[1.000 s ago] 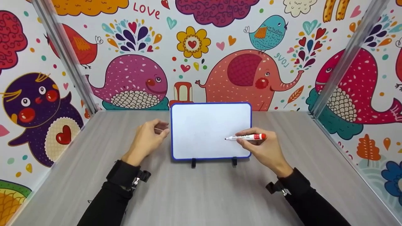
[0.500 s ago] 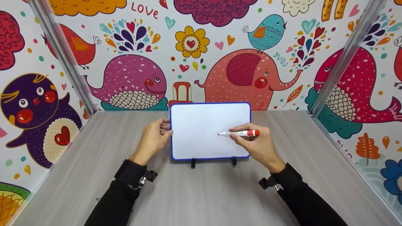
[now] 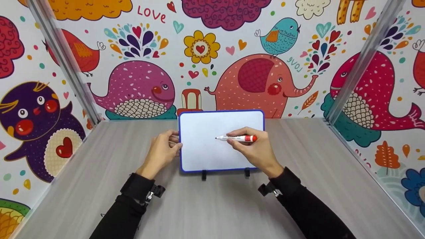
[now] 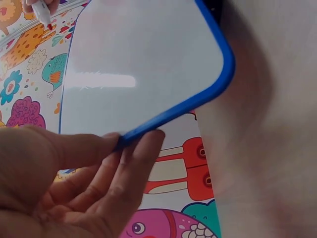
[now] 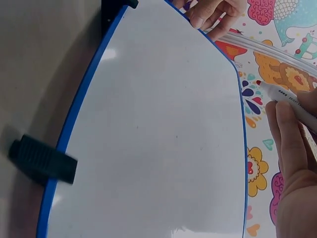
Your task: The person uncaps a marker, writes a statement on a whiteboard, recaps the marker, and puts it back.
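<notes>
A small whiteboard [image 3: 202, 149] with a blue frame leans upright on a black stand, its white face bare of drawing. My left hand [image 3: 162, 149] pinches the board's left edge, thumb in front and fingers behind, as the left wrist view shows at the blue frame [image 4: 168, 118]. In my right hand [image 3: 257, 149], thumb and fingers grip a marker [image 3: 239, 138] with a white barrel and a red end. Its uncapped tip points left, in front of the middle of the board; in the right wrist view the marker [image 5: 287, 96] stands off the board's face.
Two black stand feet [image 3: 204, 175] stick out below the board onto the grey wood-look table [image 3: 212, 209]. Patterned walls with cartoon animals [image 3: 141, 89] close in the back and sides, with metal posts [image 3: 66, 63] at the corners.
My left hand has moved right, from just beside the board to a pinch on its left edge. My right hand has carried the marker left and slightly up across the board's front.
</notes>
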The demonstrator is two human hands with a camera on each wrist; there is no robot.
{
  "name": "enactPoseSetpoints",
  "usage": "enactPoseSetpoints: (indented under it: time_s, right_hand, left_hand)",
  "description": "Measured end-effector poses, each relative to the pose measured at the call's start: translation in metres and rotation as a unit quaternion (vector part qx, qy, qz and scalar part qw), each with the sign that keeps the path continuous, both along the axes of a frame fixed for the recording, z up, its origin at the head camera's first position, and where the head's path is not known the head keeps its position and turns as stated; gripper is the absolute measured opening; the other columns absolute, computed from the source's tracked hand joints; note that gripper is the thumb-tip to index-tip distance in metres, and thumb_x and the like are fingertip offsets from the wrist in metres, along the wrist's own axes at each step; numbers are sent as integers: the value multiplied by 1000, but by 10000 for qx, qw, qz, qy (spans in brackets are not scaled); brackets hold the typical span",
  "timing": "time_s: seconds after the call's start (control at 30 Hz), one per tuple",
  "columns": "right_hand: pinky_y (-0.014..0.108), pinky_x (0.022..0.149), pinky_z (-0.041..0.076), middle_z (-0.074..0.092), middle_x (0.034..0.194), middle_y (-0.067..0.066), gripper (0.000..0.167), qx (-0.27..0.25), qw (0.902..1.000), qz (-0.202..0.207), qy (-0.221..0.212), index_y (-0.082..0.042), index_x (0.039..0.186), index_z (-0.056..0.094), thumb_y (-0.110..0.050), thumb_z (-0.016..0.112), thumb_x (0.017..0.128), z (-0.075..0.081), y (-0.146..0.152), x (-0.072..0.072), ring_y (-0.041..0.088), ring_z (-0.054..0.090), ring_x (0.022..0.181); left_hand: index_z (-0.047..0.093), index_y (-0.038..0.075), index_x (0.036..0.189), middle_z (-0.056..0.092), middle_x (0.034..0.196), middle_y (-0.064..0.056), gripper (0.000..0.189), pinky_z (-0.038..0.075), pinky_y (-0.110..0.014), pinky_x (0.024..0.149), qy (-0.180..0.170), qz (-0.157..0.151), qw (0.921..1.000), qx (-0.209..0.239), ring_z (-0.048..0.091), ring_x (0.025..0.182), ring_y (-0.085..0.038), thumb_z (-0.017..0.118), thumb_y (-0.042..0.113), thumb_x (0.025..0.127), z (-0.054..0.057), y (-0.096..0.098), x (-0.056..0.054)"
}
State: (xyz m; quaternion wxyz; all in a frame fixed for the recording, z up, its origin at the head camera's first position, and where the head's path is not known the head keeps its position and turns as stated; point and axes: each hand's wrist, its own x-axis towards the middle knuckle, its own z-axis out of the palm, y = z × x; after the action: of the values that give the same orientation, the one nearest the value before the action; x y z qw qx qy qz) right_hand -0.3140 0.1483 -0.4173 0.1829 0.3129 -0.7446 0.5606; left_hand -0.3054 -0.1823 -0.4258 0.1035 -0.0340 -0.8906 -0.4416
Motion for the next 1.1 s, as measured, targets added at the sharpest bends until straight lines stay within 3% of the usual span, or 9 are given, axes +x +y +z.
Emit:
enactPoseSetpoints:
  time_s: [0.23, 0.57, 1.1]
  right_hand:
    - [31, 90, 74, 90, 119, 10, 23, 140, 9997, 87, 152, -8, 122, 89, -9, 94, 100, 3, -24, -5, 23, 88, 102]
    - [26, 90, 73, 91, 117, 8, 23, 368, 9971, 38, 668, -8, 121, 89, -10, 95, 99, -1, -47, -12, 24, 89, 100]
    - [33, 101, 73, 90, 117, 8, 20, 589, 9898, -82, 1295, -6, 121, 86, -11, 91, 103, -10, -80, -16, 24, 88, 109]
  left_hand:
    - [70, -8, 149, 81, 126, -27, 41, 76, -37, 83, -101, -23, 9999, 134, 83, 107, -35, 77, -3, 109, -1, -1, 4]
    - [74, -10, 142, 84, 123, -26, 36, 73, -49, 99, 99, -12, 9997, -210, 83, 108, -36, 80, 0, 107, -1, -2, 4]
    - [76, -9, 139, 84, 122, -26, 35, 73, -49, 99, 105, -44, 9998, -163, 83, 107, -36, 82, 1, 106, -2, -3, 2]
